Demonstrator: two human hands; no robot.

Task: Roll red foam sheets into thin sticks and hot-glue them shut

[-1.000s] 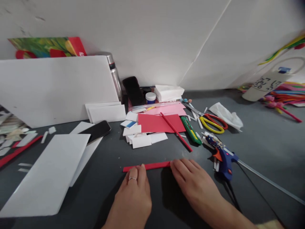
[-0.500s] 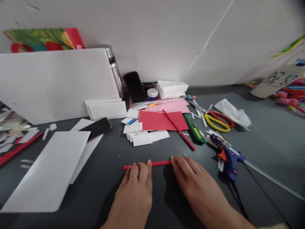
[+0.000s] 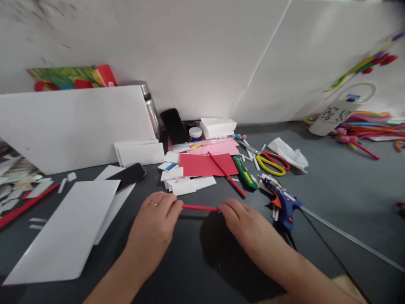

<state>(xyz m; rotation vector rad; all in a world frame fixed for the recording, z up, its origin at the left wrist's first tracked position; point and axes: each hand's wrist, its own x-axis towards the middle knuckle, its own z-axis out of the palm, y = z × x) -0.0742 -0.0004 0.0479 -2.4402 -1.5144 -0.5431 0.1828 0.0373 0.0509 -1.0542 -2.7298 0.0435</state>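
A thin red rolled-paper stick (image 3: 201, 207) is stretched level between my two hands, a little above the dark tabletop, with its shadow just beneath. My left hand (image 3: 160, 215) is closed round its left end, and a ring shows on one finger. At the other end, my right hand (image 3: 242, 219) pinches the stick's tip. Both ends are hidden by my fingers. Beyond my hands, a second red stick (image 3: 226, 174) lies slanted across a sheet of red paper (image 3: 196, 164).
To the right lie a green cutter (image 3: 245, 172), yellow-and-red-handled scissors (image 3: 270, 164) and a blue glue gun (image 3: 286, 207) with a long clear glue stick. White boards (image 3: 68, 228) and a phone (image 3: 132, 174) are at left. A white bottle (image 3: 330, 118) stands far right.
My left hand has slid left to the end of the stick and now covers it. The stick has risen off the table. The view has turned slightly right and up.
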